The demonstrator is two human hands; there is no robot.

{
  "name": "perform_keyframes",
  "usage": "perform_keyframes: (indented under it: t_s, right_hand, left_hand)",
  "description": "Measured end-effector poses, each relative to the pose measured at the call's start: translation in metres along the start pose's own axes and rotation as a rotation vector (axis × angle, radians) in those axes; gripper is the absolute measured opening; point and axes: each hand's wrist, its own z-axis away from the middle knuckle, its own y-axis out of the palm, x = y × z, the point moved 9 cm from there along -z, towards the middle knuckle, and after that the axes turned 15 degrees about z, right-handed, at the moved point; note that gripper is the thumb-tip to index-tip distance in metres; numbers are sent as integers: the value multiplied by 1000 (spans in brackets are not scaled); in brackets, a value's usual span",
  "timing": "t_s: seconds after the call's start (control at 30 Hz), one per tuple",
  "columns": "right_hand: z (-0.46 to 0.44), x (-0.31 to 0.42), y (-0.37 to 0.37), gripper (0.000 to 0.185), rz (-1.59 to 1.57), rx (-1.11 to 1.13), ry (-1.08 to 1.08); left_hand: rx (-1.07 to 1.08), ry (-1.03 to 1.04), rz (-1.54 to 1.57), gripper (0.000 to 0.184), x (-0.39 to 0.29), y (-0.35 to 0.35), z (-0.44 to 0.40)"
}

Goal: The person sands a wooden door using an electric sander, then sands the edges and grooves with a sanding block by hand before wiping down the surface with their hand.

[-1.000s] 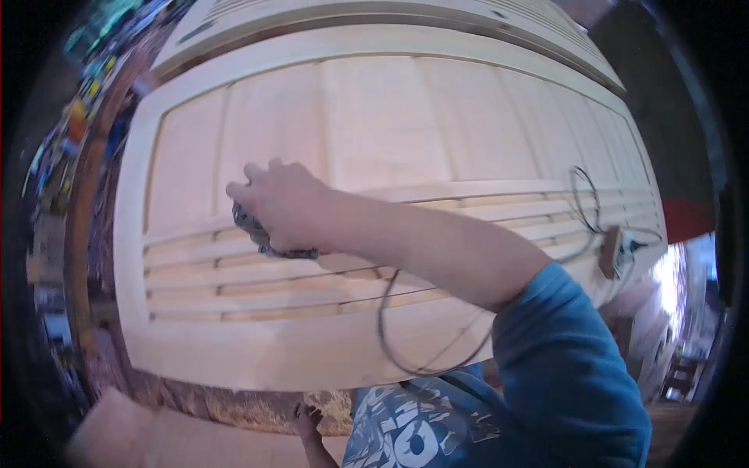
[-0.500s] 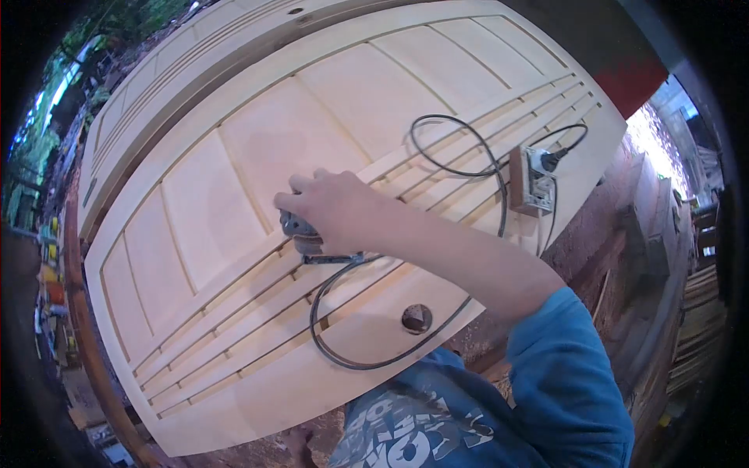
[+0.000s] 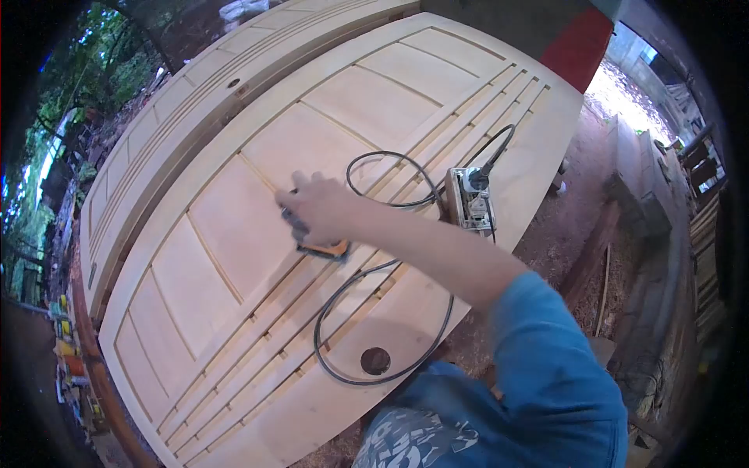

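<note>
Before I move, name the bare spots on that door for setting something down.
The door is bare on its panels left of the right hand, and on the upper right panels beyond the cable. Crowded: around the sander, inside the cable loops, beside the socket box.

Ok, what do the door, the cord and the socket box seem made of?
Door: probably bare wood; pale, matte, smooth.
Cord: likely rubber or plastic sheathing; dark, evenly round, bending in loops.
Socket box: brown side looks wooden; pale top could be plastic or metal.
</note>
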Motion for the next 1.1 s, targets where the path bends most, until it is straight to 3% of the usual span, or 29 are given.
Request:
perform_keyframes:
  t_s: [0.13,0.33,0.4,0.53,0.63,0.73,1.1]
  right_hand:
    - [-26,63,12,72,43,-4,-177]
    - [-43,117,10,73,-23,-107,-87]
    - [-47,127,11,73,-6,-40,-62]
    - [-47,133,4,85,-21,176,37]
    - [-47,134,4,82,-10,201,67]
    - [-49,131,12,69,16,134,108]
    - [-14,120,13,70,-28,56,330]
  left_hand:
    - [49,35,-2,35,-20,10,-10]
    - [118,73,25,34,-40,7,-20]
    - [131,75,42,33,-40,1,-21]
    - [168,85,55,32,-44,-8,-27]
    - [192,90,64,31,-46,-14,-30]
    - [231,103,56,30,-51,-15,-35]
    - [373,160,-39,28,-85,-7,-35]
